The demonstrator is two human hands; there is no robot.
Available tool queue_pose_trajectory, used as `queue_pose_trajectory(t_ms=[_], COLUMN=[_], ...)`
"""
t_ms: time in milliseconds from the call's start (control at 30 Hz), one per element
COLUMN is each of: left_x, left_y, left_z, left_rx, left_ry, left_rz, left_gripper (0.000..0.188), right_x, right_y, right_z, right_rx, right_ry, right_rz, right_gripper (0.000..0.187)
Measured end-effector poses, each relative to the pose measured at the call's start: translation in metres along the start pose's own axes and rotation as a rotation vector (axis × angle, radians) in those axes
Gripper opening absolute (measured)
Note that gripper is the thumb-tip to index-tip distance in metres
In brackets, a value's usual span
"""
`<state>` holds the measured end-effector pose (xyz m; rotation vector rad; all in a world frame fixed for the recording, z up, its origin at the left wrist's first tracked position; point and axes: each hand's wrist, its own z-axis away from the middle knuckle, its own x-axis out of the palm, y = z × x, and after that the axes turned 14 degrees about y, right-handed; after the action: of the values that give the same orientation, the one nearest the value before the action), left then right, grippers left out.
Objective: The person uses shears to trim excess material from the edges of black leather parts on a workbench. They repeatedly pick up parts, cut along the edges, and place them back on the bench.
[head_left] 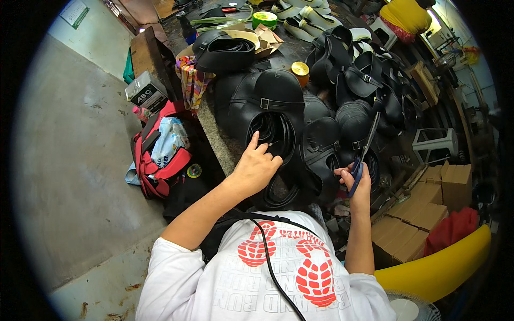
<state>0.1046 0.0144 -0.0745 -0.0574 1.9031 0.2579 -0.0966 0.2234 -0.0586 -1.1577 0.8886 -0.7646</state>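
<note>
My right hand [360,183] grips a pair of scissors [369,138] by their blue handles, with the blades pointing up and away from me. My left hand [254,167] is open, its index finger stretched out over a black shoe upper [278,88] with a buckled strap. The fingertip is at the edge of the upper's opening, where several dark curved layers show; firm contact is hard to judge. Just to the right lies another black strapped upper [319,147], between my two hands. Below my left hand, dark curved strips [278,197] hang near my lap.
More black uppers [364,77] are heaped at the right. Farther back stand a yellow-lidded jar [300,72], a green tub [264,20] and pale shoe parts [316,21]. A red bag [155,158] sits left, cardboard boxes [412,208] right. Another person [405,20] is at the far right.
</note>
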Motion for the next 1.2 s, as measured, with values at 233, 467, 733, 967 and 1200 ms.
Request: queue_pose_trajectory(t_ms=[233,467,733,967,1200], left_x=[-0.014,-0.003,0.03,-0.008,-0.012], left_y=[-0.003,-0.02,-0.022,0.001,-0.007], left_z=[0.009,0.02,0.032,0.017,-0.007], left_rx=[-0.024,-0.891,-1.75,-1.55,-1.224], left_ry=[0.247,0.908,0.498,0.612,0.682], left_rz=[0.19,0.795,2.021,1.843,1.748], left_gripper=[0.032,0.044,0.033,0.021,0.033], right_x=[0.003,0.035,0.132,0.132,0.121], right_y=[-0.003,-0.033,-0.031,-0.038,-0.046], right_z=[-0.003,0.02,0.045,0.025,0.022], right_rx=[-0.057,-0.396,-0.86,-0.898,-0.697], right_ry=[0.058,-0.13,-0.348,-0.127,-0.097], right_rz=[0.053,0.275,0.522,0.415,0.384], right_gripper=[0.028,0.043,0.055,0.054,0.043])
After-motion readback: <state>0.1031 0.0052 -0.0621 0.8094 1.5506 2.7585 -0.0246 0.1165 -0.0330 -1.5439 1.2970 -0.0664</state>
